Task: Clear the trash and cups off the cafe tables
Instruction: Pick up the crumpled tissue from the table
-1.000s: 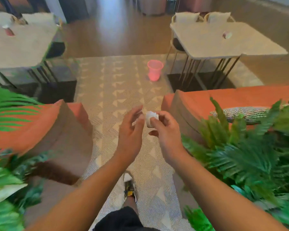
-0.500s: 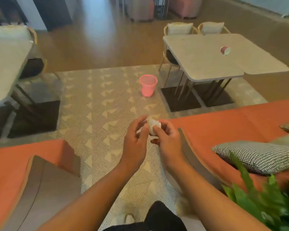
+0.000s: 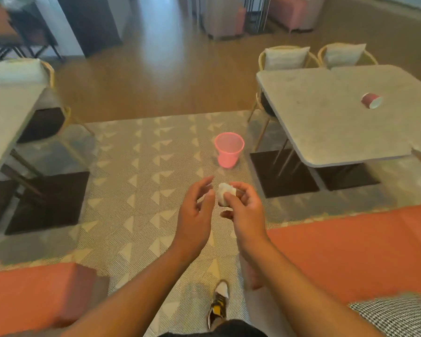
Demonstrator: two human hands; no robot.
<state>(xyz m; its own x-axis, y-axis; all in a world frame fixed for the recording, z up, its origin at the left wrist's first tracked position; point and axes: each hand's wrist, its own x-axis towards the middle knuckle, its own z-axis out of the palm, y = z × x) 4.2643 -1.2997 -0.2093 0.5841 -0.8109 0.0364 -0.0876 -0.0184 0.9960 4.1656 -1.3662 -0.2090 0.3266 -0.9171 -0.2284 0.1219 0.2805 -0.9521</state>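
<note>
My right hand [image 3: 243,209] pinches a crumpled white paper ball [image 3: 224,195] in front of me, above the patterned rug. My left hand [image 3: 197,210] hovers just left of the ball with its fingers relaxed and apart, holding nothing. A pink bin [image 3: 229,150] stands on the rug straight ahead, beyond my hands. On the grey cafe table [image 3: 326,132] to the right lies a red paper cup [image 3: 371,100] tipped on its side.
Orange sofas flank me, the left one [image 3: 34,295] low in view and the right one [image 3: 350,246] with a checked cushion [image 3: 396,314]. Another table [image 3: 3,117] stands at left. Chairs [image 3: 286,58] sit behind the right table. My shoe [image 3: 218,306] is on the rug.
I have walked forward past the plants and between the sofas; the bin and tables are nearer. My left hand has come off the paper ball, which my right hand keeps.
</note>
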